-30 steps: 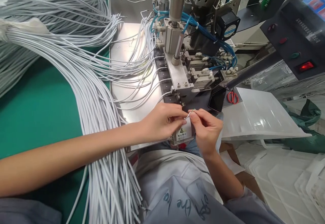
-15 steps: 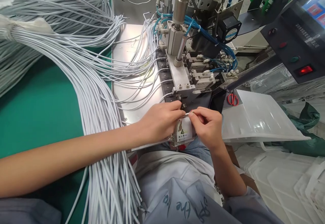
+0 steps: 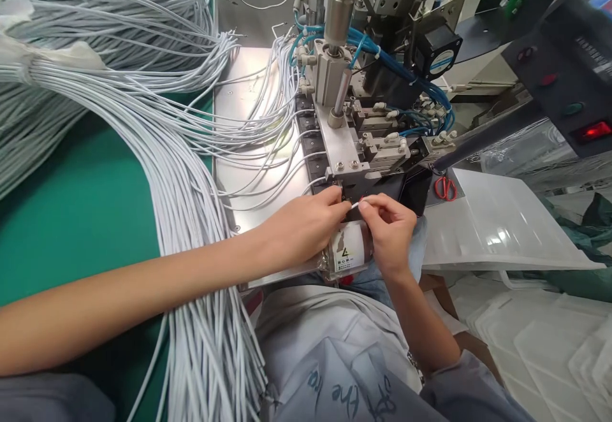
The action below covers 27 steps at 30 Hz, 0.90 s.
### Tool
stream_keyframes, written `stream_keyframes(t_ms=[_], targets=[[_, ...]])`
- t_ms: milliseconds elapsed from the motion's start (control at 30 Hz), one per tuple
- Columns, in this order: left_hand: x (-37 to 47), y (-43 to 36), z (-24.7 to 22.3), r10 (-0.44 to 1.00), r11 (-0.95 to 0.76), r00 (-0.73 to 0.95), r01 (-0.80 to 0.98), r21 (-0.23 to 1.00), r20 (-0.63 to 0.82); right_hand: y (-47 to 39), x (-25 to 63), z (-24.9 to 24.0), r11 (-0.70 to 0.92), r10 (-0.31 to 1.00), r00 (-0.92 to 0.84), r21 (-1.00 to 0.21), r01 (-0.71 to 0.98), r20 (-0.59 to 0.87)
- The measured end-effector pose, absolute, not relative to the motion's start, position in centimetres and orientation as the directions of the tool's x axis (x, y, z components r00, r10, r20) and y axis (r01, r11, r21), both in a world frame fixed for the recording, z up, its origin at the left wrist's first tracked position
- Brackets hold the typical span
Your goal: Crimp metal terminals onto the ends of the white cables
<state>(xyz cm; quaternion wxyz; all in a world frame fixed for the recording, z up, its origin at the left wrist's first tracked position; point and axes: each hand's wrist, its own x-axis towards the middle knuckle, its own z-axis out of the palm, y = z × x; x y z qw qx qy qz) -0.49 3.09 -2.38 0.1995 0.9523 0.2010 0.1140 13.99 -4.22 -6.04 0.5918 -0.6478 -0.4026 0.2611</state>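
Observation:
Between my two hands runs a short stretch of white cable [image 3: 354,205]. My left hand [image 3: 321,219] is closed around it at the front corner of the machine. Thumb and forefinger of my right hand [image 3: 388,229] pinch the cable's end; the tip itself is hidden by the fingers. Just beyond my hands stands the bench machine [image 3: 340,145], with a row of white cables [image 3: 287,166] lying in its black slotted strip [image 3: 316,166]. A label with a warning triangle [image 3: 348,250] sits below my hands.
A thick bundle of white cables [image 3: 179,199] drapes over the green mat [image 3: 71,199] under my left forearm. More cables [image 3: 119,14] are heaped behind. Red scissors [image 3: 445,188] lie right of the machine, near a white tray [image 3: 502,224]. A control box [image 3: 564,84] overhangs at right.
My right hand has risen slightly, and the piece of cable between my hands now slants upward to the right. The view has shifted a little. Both hands keep their grip.

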Motion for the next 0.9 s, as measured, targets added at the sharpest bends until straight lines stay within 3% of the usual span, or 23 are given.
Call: stream_keyframes(t_ms=[67, 167, 500, 900], targets=[[-0.4, 3.2, -2.7, 0.418, -0.879, 0.904, 0.375, 0.295, 0.095, -3.7, 14.4, -6.9, -0.022, 0.838, 0.543, -0.990, 0.139, 0.058], [-0.4, 3.6, -3.2, 0.393, -0.905, 0.917, 0.372, 0.207, 0.073, -3.0, 14.9, -7.8, -0.074, 0.868, 0.496, -0.994, 0.078, -0.026], [-0.3, 4.2, -3.5, 0.351, -0.916, 0.936, 0.341, 0.212, 0.009, -2.6, 15.6, -7.7, -0.157, 0.915, 0.384, -0.986, 0.055, -0.124], [0.2, 4.0, -2.4, 0.315, -0.947, 0.940, 0.320, 0.022, -0.130, -2.0, 16.4, -7.6, -0.263, 0.919, 0.278, -0.960, -0.093, -0.279]])
